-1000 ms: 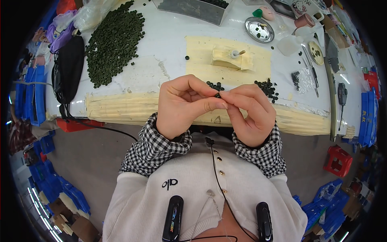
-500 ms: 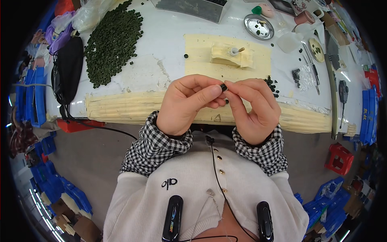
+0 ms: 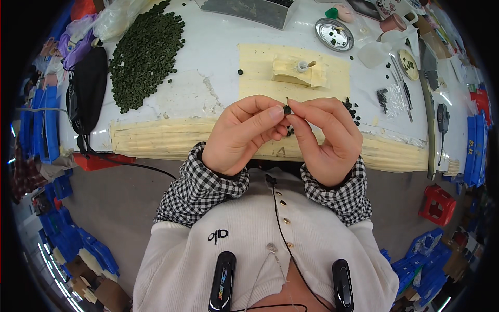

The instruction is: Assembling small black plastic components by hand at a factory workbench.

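In front of my chest, just above the table's padded front edge, my two hands meet at a small round dark piece point(image 3: 287, 109). My left hand point(image 3: 236, 132) pinches it between thumb and forefinger, the other fingers curled beneath. From the other side, the thumb and forefinger of my right hand point(image 3: 330, 138) close on the same piece. Its exact kind is too small to make out. Below the fingertips, a few more dark pieces point(image 3: 290, 131) show partly. Beyond my hands, a cream taped block point(image 3: 296, 72) with a short peg sits on a yellow sheet point(image 3: 252, 60).
A large heap of tiny dark green pieces point(image 3: 143, 60) covers the left of the table. Dark pieces point(image 3: 350, 108) lie scattered right of my right hand. Farther right are a round metal dish point(image 3: 332, 35), tweezers point(image 3: 401, 78) and a screwdriver point(image 3: 443, 118). A grey tray point(image 3: 247, 11) stands behind.
The piece has turned between my fingertips and now shows a rounder face. My hands have barely shifted.
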`<state>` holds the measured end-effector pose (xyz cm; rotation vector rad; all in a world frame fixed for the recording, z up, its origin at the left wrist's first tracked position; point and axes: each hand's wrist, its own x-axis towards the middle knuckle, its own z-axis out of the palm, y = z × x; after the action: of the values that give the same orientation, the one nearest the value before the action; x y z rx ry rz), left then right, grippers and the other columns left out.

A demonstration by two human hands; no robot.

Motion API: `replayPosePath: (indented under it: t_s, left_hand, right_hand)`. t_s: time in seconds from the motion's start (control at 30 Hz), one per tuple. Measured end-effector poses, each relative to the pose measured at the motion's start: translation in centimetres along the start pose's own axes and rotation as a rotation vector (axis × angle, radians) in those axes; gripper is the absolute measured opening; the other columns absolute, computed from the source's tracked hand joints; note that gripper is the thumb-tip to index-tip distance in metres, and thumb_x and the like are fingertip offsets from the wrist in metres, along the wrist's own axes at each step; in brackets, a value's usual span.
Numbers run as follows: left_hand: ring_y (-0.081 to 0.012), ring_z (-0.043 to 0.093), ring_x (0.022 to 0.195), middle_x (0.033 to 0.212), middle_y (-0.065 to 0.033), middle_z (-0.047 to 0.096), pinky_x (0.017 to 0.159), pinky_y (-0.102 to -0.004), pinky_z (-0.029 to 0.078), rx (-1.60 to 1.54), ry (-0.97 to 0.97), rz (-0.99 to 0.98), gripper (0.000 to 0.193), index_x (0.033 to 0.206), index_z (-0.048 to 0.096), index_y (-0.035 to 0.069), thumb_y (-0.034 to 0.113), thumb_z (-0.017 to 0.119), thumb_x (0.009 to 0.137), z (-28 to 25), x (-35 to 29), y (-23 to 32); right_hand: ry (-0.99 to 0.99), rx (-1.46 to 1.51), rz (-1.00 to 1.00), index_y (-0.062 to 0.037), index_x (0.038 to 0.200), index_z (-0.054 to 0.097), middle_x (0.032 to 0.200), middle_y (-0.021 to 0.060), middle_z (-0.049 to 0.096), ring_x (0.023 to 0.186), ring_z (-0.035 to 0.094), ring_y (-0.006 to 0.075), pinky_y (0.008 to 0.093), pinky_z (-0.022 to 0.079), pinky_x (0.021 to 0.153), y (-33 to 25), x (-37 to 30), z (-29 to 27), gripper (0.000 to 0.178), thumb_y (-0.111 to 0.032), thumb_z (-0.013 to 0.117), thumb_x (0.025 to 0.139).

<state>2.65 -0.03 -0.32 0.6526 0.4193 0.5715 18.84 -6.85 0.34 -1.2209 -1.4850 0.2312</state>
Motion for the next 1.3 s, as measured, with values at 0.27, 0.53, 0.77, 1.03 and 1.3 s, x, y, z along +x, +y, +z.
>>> replayPosePath:
  t_s: [0.27, 0.53, 0.77, 1.03, 1.3]
  left_hand:
    - [-0.0123, 0.064, 0.084, 0.094, -0.0084, 0.068, 0.076, -0.0244, 0.052, 0.065, 0.026, 0.112, 0.014, 0.104, 0.063, -0.001, 0.007, 0.06, 0.093, 0.1, -0.1, -0.1]
    - [-0.0141, 0.065, 0.085, 0.097, -0.0111, 0.068, 0.076, -0.0247, 0.053, -0.049, -0.06, 0.046, 0.017, 0.107, 0.062, -0.002, 0.009, 0.057, 0.095, -0.3, 0.0, 0.0]
    - [-0.0133, 0.064, 0.085, 0.098, -0.0093, 0.066, 0.077, -0.0242, 0.054, -0.041, -0.108, 0.007, 0.019, 0.11, 0.061, 0.0, 0.012, 0.055, 0.097, -1.1, 0.0, -0.4]
    - [-0.0124, 0.064, 0.08, 0.094, -0.01, 0.068, 0.072, -0.0234, 0.053, 0.11, 0.023, 0.157, 0.013, 0.101, 0.066, -0.003, 0.003, 0.064, 0.09, 0.2, -0.4, 0.2]
    - [-0.0119, 0.064, 0.082, 0.095, -0.0099, 0.067, 0.074, -0.0234, 0.053, 0.401, 0.059, 0.377, 0.015, 0.1, 0.066, -0.006, -0.003, 0.066, 0.086, 0.4, -0.4, -0.1]
  right_hand:
    - [-0.009, 0.013, -0.005, -0.0014, 0.102, 0.07, 0.087, 0.0084, 0.064, 0.075, 0.063, 0.0184, 0.0267, 0.052, 0.064, -0.1, 0.1, -0.2, 0.03, 0.007, 0.073, 0.073]
    - [-0.011, 0.015, -0.044, -0.0018, 0.102, 0.07, 0.088, 0.0088, 0.063, 0.073, 0.062, 0.0176, 0.0255, 0.051, 0.062, 0.1, 0.0, -0.3, 0.03, 0.007, 0.074, 0.073]
    - [-0.035, 0.062, -0.024, -0.0021, 0.099, 0.071, 0.088, 0.0086, 0.063, 0.074, 0.063, 0.0169, 0.0254, 0.051, 0.063, -0.4, 0.2, -0.6, 0.027, 0.006, 0.074, 0.074]
    - [-0.04, 0.108, 0.01, -0.0004, 0.098, 0.07, 0.088, 0.0093, 0.064, 0.075, 0.064, 0.0179, 0.0263, 0.052, 0.065, -0.3, 0.1, -0.5, 0.026, 0.008, 0.073, 0.074]
    - [-0.05, 0.142, 0.047, 0.0002, 0.099, 0.069, 0.088, 0.0103, 0.064, 0.076, 0.064, 0.0189, 0.027, 0.052, 0.066, -0.2, 0.1, -0.5, 0.025, 0.008, 0.072, 0.075]
